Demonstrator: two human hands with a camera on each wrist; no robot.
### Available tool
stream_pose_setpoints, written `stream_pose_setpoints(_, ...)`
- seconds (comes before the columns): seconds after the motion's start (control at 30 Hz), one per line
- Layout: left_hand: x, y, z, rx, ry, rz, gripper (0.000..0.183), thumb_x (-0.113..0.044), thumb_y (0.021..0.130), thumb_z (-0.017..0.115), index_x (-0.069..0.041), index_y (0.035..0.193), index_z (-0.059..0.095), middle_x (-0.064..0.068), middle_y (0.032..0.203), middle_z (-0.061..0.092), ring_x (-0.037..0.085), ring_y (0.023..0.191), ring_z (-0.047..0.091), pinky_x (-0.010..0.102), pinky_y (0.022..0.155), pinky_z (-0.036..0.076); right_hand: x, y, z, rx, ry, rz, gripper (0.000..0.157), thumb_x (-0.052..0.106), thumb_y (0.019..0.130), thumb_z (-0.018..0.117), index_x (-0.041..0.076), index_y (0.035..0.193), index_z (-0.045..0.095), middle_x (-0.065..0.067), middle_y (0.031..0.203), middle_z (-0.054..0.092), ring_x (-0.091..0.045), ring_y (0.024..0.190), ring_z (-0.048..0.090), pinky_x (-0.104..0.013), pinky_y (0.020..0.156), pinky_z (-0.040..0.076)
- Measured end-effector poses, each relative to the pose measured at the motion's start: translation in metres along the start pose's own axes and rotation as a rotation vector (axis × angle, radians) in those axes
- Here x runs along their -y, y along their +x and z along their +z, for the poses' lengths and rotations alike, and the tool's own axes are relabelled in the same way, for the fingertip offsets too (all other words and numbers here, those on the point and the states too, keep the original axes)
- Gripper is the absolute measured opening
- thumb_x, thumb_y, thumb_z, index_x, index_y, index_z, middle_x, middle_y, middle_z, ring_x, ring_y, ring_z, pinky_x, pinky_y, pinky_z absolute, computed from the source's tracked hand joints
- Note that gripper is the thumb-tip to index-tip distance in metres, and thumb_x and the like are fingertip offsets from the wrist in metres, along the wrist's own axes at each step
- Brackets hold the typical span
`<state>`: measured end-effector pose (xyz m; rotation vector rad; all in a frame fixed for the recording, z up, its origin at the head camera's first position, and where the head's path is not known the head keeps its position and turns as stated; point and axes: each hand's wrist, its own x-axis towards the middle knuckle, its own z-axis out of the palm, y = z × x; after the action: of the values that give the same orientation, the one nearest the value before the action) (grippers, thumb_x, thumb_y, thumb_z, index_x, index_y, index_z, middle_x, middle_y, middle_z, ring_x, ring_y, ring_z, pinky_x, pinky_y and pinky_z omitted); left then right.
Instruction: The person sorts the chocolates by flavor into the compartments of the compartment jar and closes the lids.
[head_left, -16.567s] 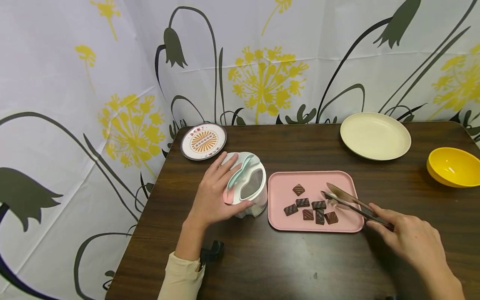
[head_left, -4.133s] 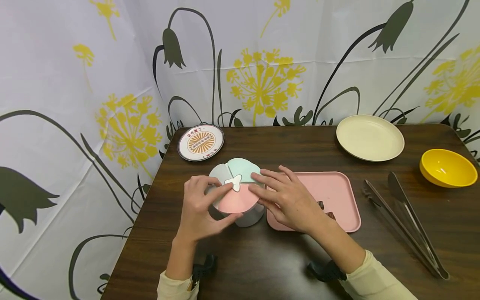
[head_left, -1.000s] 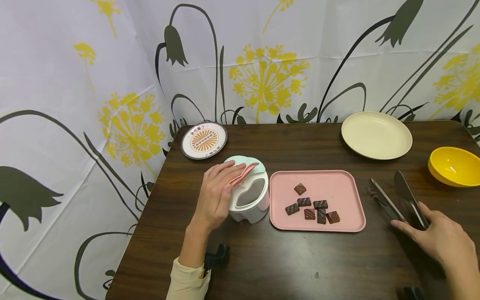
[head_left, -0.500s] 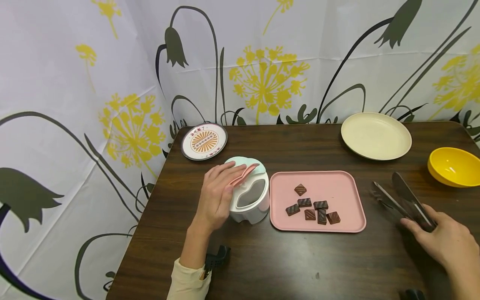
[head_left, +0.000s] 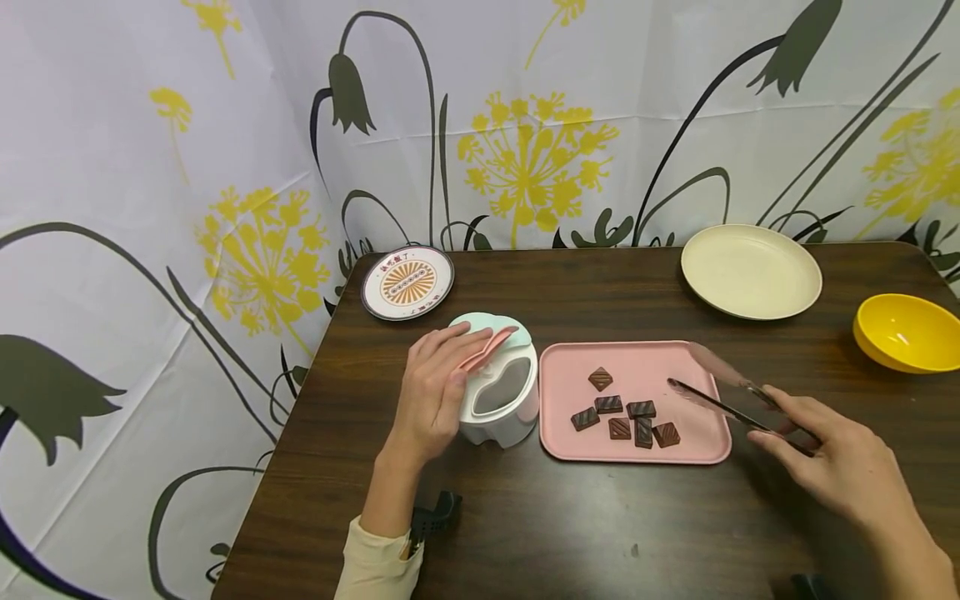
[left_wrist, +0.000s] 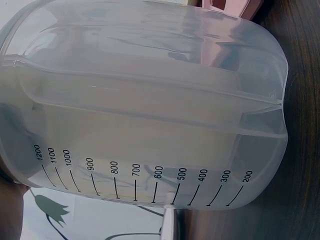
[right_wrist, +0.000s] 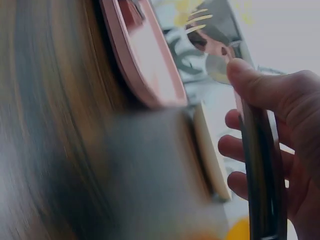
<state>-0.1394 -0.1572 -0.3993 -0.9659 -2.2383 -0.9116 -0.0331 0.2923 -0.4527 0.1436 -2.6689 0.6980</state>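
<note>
A white, cloudy container (head_left: 504, 423) with a lid of coloured flaps stands left of the pink tray (head_left: 558, 364). My left hand (head_left: 423, 396) holds its pink flap (head_left: 486, 352) tilted up, baring one opening; the mint flap (head_left: 480, 320) lies down. In the left wrist view, measuring marks run along the container (left_wrist: 150, 100). My right hand (head_left: 840, 458) grips metal tongs (head_left: 723, 407), thumb on one arm and fingers on the other. The blurred tong tips are spread over the tray's right side, apart from the chocolates (head_left: 619, 428). Several chocolates lie on the tray.
A patterned plate (head_left: 408, 283) sits at the back left. Toward the back right are a cream plate (head_left: 752, 271) and a yellow bowl (head_left: 907, 333). Dark wooden table (head_left: 555, 525) extends in front of the tray, and a printed curtain (head_left: 420, 167) hangs behind.
Earlier both hands were at the closed lid and the tongs lay on the table. Now the pink flap is raised; the right hand has lifted the tongs and swung them left over the tray.
</note>
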Motion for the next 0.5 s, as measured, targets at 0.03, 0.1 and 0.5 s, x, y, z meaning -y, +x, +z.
stream_pose_setpoints(0.03,0.0,0.0,0.0,-0.001,0.0,0.0,0.051,-0.031,0.1,0.029,-0.009,0.126,0.066,0.0,0.128,0.065,0.028,0.126,0.052,0.051,0.106,0.027,0.004,0.001,0.003,0.008,0.001,-0.029,0.064,0.027,0.068,0.088,0.017,0.127,0.067,0.006,0.079,0.069,0.002,0.061,0.052,-0.034,0.05,0.039)
stream_pose_setpoints(0.1,0.001,0.001,0.001,-0.004,-0.002,0.002,0.051,-0.031,0.1,0.029,-0.009,0.126,0.066,0.0,0.128,0.065,0.028,0.126,0.052,0.051,0.106,0.028,0.01,0.004,0.009,0.024,-0.003,-0.079,0.064,0.025,0.068,0.088,0.02,0.128,0.066,0.007,0.081,0.07,-0.005,0.063,0.057,-0.035,0.049,0.041)
stream_pose_setpoints(0.5,0.001,0.0,0.001,-0.015,-0.002,0.008,0.05,-0.03,0.1,0.029,-0.009,0.124,0.067,0.001,0.127,0.066,0.027,0.126,0.052,0.049,0.106,0.028,0.021,0.013,0.022,0.096,-0.021,-0.143,0.06,0.025,0.071,0.086,0.021,0.127,0.067,-0.007,0.108,0.072,-0.031,0.08,0.069,-0.052,0.055,0.047)
